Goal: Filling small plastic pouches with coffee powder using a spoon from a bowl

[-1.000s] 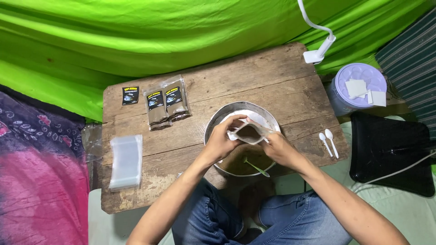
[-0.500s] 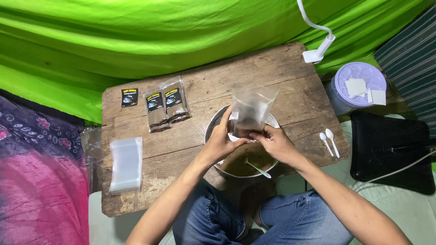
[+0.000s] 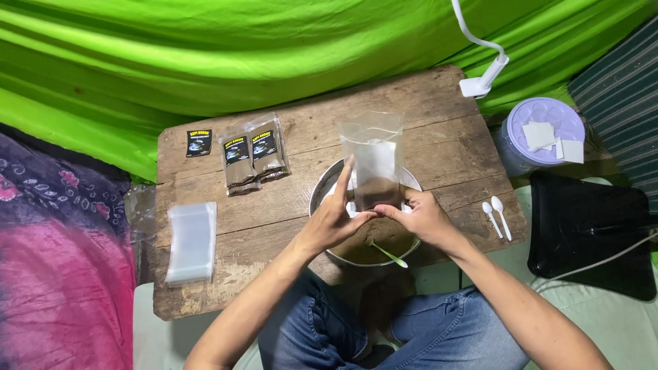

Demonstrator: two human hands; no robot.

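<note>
- Scanning from the left, I see a stack of clear bags [image 3: 191, 242] and filled packets [image 3: 252, 156] on the wooden board [image 3: 425, 109].
- My left hand [image 3: 334, 219] pinches the clear pouch [image 3: 372, 164] at its base, upright over the metal bowl [image 3: 322, 192].
- My right hand [image 3: 423, 218] clamps the same base; I judge keeping it level best.
- White spoons [image 3: 496, 217] lie far right.

Bare board is left at twelve o'clock of the metal bowl [image 3: 322, 195]. At ten o'clock, passage is blocked by filled packets [image 3: 251, 156]; at nine by stacked clear bags [image 3: 192, 241]; at three by white spoons [image 3: 496, 216].
</note>
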